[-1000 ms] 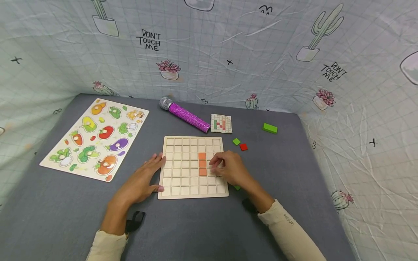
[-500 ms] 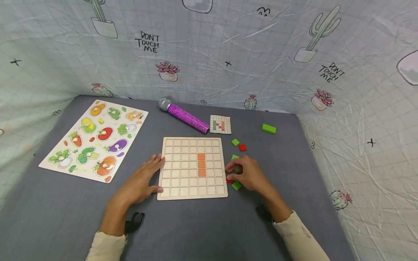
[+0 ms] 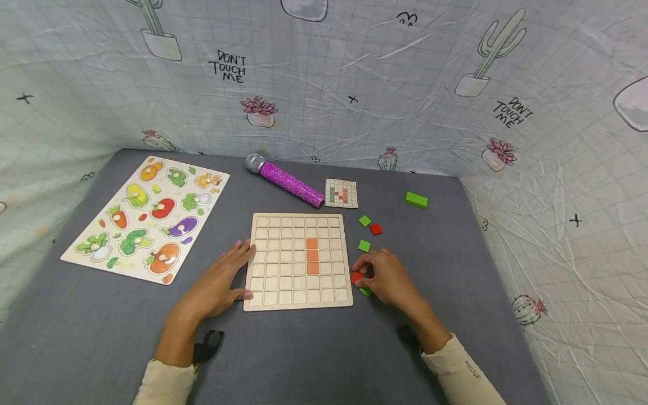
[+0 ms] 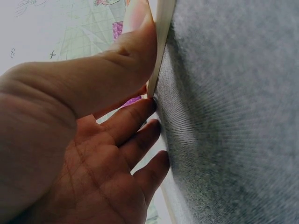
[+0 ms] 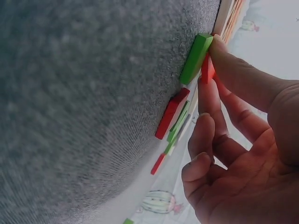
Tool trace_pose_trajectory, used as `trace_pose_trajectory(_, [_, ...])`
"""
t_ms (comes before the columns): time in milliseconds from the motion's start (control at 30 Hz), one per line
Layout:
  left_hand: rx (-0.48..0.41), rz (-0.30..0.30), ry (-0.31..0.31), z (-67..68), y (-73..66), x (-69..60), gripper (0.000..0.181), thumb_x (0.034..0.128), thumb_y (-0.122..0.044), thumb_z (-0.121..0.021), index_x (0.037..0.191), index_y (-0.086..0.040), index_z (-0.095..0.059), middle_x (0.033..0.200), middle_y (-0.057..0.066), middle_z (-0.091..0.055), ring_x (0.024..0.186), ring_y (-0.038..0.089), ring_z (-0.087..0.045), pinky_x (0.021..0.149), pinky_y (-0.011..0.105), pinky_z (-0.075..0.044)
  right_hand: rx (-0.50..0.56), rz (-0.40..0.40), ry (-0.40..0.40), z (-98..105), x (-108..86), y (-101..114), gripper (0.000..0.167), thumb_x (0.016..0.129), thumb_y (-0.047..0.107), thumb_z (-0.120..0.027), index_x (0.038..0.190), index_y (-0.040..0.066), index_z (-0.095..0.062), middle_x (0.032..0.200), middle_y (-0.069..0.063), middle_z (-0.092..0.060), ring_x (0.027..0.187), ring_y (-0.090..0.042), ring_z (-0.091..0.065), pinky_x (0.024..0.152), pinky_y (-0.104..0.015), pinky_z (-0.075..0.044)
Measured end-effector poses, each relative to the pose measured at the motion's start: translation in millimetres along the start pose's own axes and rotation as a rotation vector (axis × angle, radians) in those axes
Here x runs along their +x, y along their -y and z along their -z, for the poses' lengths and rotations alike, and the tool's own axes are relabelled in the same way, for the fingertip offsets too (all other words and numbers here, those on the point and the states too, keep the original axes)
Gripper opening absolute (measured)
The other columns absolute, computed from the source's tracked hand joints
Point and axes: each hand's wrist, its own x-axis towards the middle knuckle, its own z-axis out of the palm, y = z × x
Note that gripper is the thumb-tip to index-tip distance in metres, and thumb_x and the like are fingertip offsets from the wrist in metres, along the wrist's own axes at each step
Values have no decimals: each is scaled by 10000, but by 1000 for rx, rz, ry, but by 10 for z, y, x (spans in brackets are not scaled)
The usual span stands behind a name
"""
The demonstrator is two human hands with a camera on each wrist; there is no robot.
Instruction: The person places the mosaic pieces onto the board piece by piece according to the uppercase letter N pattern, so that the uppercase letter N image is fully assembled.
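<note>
A wooden grid board (image 3: 283, 270) lies on the grey table, with a column of three orange squares (image 3: 312, 256) in its right half. My left hand (image 3: 220, 281) rests at the board's left edge, thumb on the rim and fingers extended, as the left wrist view also shows. Just off the right edge, my right hand (image 3: 387, 278) pinches a red square tile (image 5: 207, 69) between thumb and fingertips. A green tile (image 5: 196, 58) lies right beside it on the cloth. Another red tile (image 5: 171, 114) sits close by, partly hidden by the hand in the head view.
More green (image 3: 364, 246) and red tiles (image 3: 376, 229) lie right of the board. A small printed grid card (image 3: 341, 193), a purple glitter microphone (image 3: 291, 183) and a green block (image 3: 416, 199) are behind. At left lies a vegetable puzzle board (image 3: 147, 219).
My right hand has moved right, from over the board beside the orange squares to the loose tiles, and now pinches a red one. The left hand has stayed at the board's edge.
</note>
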Motion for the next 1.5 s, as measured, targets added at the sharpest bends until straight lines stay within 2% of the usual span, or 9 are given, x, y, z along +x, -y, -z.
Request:
trace_pose_trajectory(267, [5, 9, 0, -1, -14, -2, 991, 808, -97, -906, 1635, 6, -369, 1739, 220, -288, 1627, 459, -224, 1300, 674, -216, 55, 19, -28, 36, -3, -6, 236, 777, 140, -954, 865, 189, -741, 728, 67, -607, 780, -149, -532, 699, -278, -443])
trace_pose_trajectory(500, [6, 5, 1, -2, -16, -2, 991, 806, -95, -906, 1631, 17, -369, 1737, 226, -285, 1624, 465, -226, 1297, 681, -216, 106, 32, -68, 57, -26, 96, 203, 823, 147, -923, 900, 219, -749, 751, 80, -606, 758, -131, -554, 677, -270, -465])
trace_pose_trajectory(633, [6, 11, 3, -4, -21, -1, 996, 807, -101, -907, 1634, 12, -365, 1740, 222, -281, 1628, 460, -220, 1300, 675, -213, 143, 12, -69, 10, -20, 194, 204, 832, 166, -921, 884, 222, -732, 761, 77, -610, 693, -115, -536, 628, -263, -454])
trace_pose_trajectory(867, [6, -19, -14, 1, -7, -15, 975, 810, -107, -904, 1622, 28, -380, 1727, 241, -299, 1613, 477, -245, 1286, 691, -231, 180, 3, -40, -132, 36, 381, 184, 863, 156, -898, 900, 209, -725, 781, 91, -646, 679, -112, -545, 601, -257, -460])
trace_pose_trajectory(1000, [5, -16, -8, 1, -3, -16, 977, 812, -107, -903, 1624, 28, -377, 1730, 239, -292, 1616, 474, -240, 1286, 692, -230, 168, 26, -22, -203, 91, 486, 189, 862, 148, -895, 870, 207, -716, 759, 102, -652, 720, -134, -555, 611, -268, -452])
trace_pose_trajectory(1167, [2, -2, 2, -3, -2, -18, 984, 814, -104, -902, 1631, 18, -367, 1738, 227, -282, 1623, 466, -229, 1293, 688, -221, 134, 49, 11, -297, 157, 593, 193, 864, 163, -893, 848, 193, -704, 737, 103, -647, 813, -128, -574, 687, -273, -459])
trace_pose_trajectory(1500, [-3, -1, -1, -1, 8, -15, 983, 818, -99, -899, 1634, 13, -364, 1742, 218, -277, 1627, 459, -223, 1299, 678, -217, 35, 89, 18, -351, 214, 692, 200, 866, 140, -864, 794, 221, -695, 687, 114, -607, 782, -94, -528, 657, -248, -443])
